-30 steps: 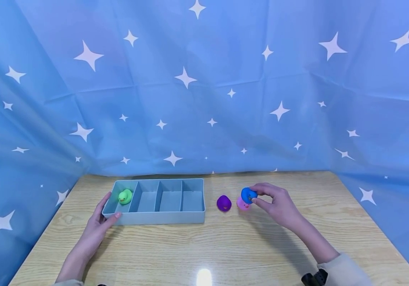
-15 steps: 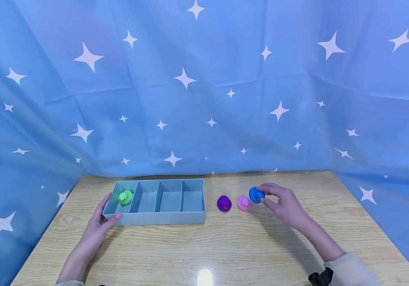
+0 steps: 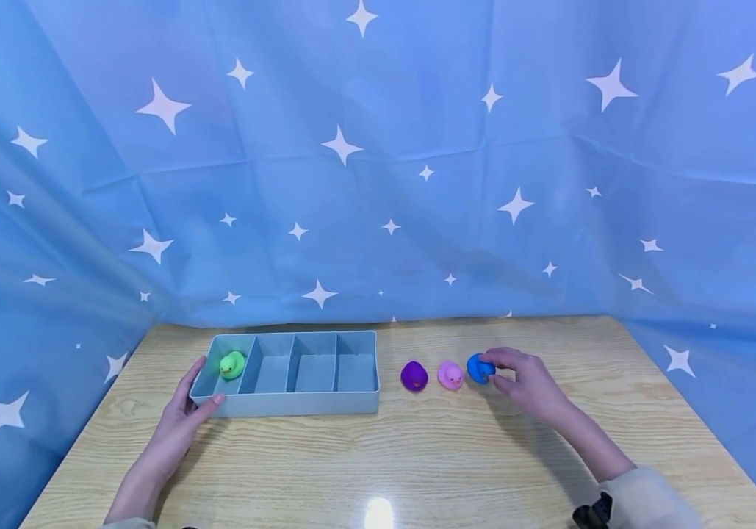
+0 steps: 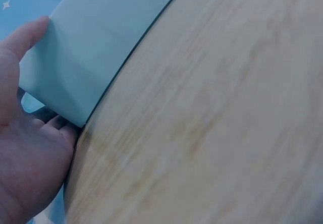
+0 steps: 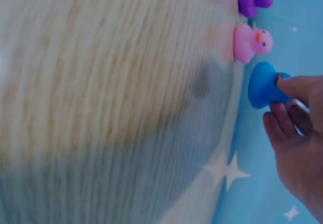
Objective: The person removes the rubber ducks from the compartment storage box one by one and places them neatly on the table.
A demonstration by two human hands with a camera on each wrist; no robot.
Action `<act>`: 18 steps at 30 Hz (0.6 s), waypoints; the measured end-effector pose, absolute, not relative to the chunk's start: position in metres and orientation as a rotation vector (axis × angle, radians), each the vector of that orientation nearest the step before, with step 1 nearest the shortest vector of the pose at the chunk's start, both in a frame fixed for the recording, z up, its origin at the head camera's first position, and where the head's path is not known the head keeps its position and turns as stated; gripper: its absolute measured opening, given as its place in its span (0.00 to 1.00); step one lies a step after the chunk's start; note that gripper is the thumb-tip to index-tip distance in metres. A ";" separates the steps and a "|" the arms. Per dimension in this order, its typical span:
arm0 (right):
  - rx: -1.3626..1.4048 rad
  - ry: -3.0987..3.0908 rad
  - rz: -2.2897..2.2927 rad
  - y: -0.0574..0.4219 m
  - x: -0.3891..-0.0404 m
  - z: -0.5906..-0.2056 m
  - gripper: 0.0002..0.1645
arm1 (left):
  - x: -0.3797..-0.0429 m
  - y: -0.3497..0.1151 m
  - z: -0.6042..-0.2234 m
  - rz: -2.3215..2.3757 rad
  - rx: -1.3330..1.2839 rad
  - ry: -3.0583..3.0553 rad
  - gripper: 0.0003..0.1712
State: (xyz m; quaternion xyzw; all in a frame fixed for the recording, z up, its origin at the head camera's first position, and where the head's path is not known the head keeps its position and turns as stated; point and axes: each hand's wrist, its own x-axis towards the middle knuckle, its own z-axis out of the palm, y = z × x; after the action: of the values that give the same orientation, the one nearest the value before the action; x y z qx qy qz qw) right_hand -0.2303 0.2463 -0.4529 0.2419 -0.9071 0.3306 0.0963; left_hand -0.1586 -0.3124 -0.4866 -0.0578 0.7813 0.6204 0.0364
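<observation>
My left hand grips the left end of a grey-blue divided tray, its thumb on the front wall. In the left wrist view the tray's wall lies between thumb and fingers. A green rubber duck sits in the leftmost compartment. My right hand pinches a blue rubber duck by the head, low over the table; I cannot tell whether it touches the wood. Left of it stand a pink rubber duck and a purple rubber duck, both upright in the right wrist view.
The wooden table ends at the back against a blue curtain with white stars, which also hangs at both sides. Thin dividers split the tray into several compartments.
My right hand has moved the blue duck rightward from in front of the pink duck, then lowered it beside that duck. The left hand and the tray stay still.
</observation>
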 end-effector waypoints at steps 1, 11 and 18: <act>0.725 -2.688 0.975 0.247 -0.231 -0.454 0.21 | -0.159 -0.312 -0.487 1.908 -0.175 2.398 0.51; 0.735 -2.764 0.972 0.252 -0.233 -0.459 0.19 | -0.159 -0.313 -0.488 1.914 -0.170 2.390 0.52; 0.733 -2.778 1.045 0.252 -0.236 -0.463 0.19 | -0.159 -0.313 -0.489 1.909 -0.182 2.394 0.51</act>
State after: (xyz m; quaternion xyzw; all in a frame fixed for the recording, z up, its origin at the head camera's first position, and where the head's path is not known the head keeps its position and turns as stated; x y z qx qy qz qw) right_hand -0.2363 0.2524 -0.4634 0.2395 -0.9078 0.3415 0.0423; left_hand -0.1590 -0.3132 -0.4895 -0.0592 0.7800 0.6218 0.0371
